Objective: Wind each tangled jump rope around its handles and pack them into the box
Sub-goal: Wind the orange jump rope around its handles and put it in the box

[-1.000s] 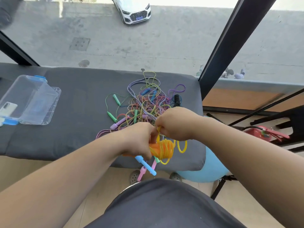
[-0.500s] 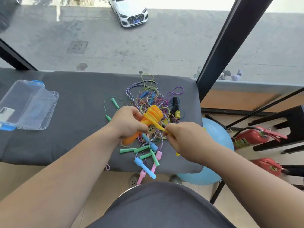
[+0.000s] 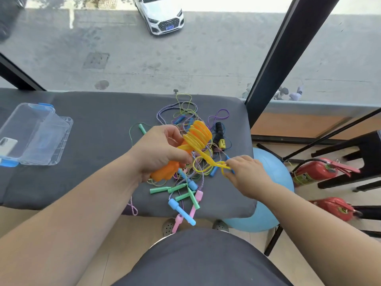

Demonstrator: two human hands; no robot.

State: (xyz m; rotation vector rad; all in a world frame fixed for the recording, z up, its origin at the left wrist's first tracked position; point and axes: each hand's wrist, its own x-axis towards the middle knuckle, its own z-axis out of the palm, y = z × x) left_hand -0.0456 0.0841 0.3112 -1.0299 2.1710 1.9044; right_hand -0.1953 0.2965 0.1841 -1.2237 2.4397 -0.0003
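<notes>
Your left hand [image 3: 158, 149] has its fingers curled tight round the pair of orange handles [image 3: 165, 172], held up a bit over the middle of the tabletop [image 3: 92, 120], twd the right side. The yellow rope [image 3: 198, 135] is wrapped round the top of those handles in approx 6 or 7 neat coils. 1 loose tail runs down and right from the coils to your right hand [image 3: 247, 174], which pinches it betw thumb and fingertips, other fingers loosely bent, just inside the right edge.

The rest of the tangle [image 3: 185, 118] sits under and behind your hands, spreading from the back edge to the front edge: purple, green, striped cords etc, w/ a black handle [image 3: 218, 129] on its right side. Green handles [image 3: 160, 189] lie near the front edge; 1 blue handle [image 3: 181, 211] and 1 pink handle [image 3: 195, 201] poke over it.

The box [image 3: 66, 131] is clear plastic w/ blue latches, lid off, at the left edge, well apart from the pile. No rope in it as far as I can see.
</notes>
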